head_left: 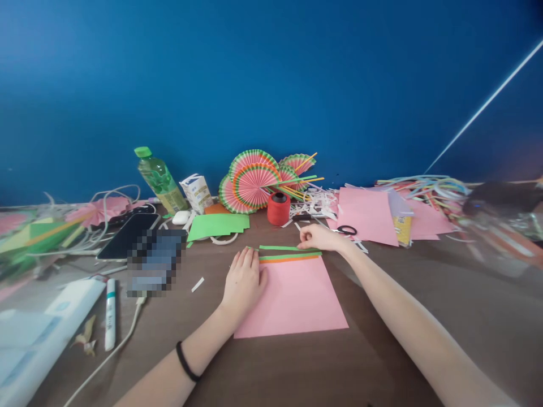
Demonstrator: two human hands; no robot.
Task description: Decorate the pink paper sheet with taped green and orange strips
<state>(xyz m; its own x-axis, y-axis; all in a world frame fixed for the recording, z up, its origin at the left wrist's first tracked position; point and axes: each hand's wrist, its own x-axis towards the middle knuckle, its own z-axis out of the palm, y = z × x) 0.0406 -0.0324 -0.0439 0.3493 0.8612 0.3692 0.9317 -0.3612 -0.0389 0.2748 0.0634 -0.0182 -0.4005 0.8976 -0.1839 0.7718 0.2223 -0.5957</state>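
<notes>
A pink sheet of paper [297, 299] lies flat on the table, with an orange strip [288, 260] and a green strip along its far edge. My left hand [244, 277] rests on the sheet's upper left corner, fingers stretched out and lying flat. Just beyond the far edge is a separate green paper strip [278, 247]. Its right part is pinched between the fingers of my right hand [316, 236]. Part of this strip is hidden under those fingers.
Behind the sheet stand a red thread spool [279, 210] and pleated paper fans [257, 183]. Green paper [218, 227], a bottle [161, 178] and phones are at the left, near a marker [110, 316]. Scissors [347, 230] and pink sheets [369, 215] lie at the right.
</notes>
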